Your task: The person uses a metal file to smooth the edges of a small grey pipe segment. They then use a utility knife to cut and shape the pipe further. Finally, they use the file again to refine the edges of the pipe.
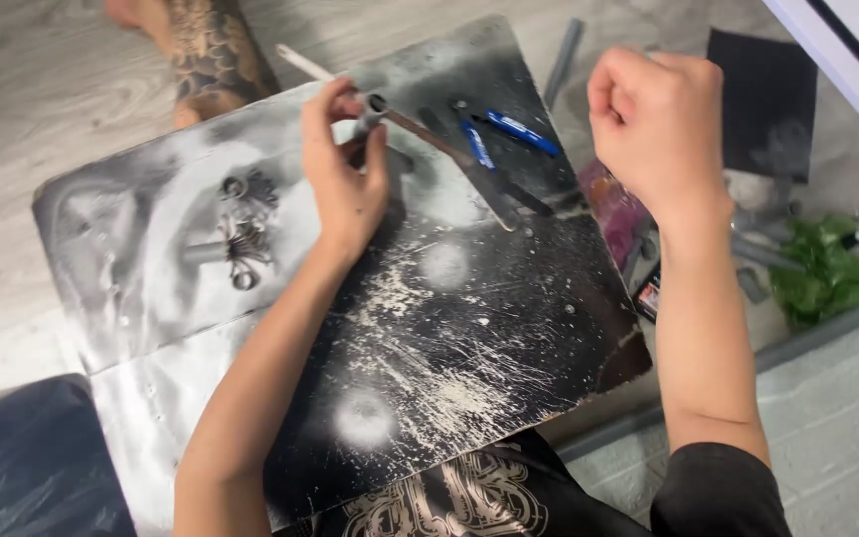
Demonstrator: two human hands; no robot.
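Paint-sprayed board lies nearest, scuffed black and silver; left hand above it, fingers pinched shut on a small metal tube piece at the end of a thin rod; looks light, stiff, likely slick, best gripped at that collar; right hand is fisted, hovering, holding nothing visible; blue pens lie beyond.

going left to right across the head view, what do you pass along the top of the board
metal bits → left hand → small metal tube in its fingertips → blue pens → right hand → green leaves
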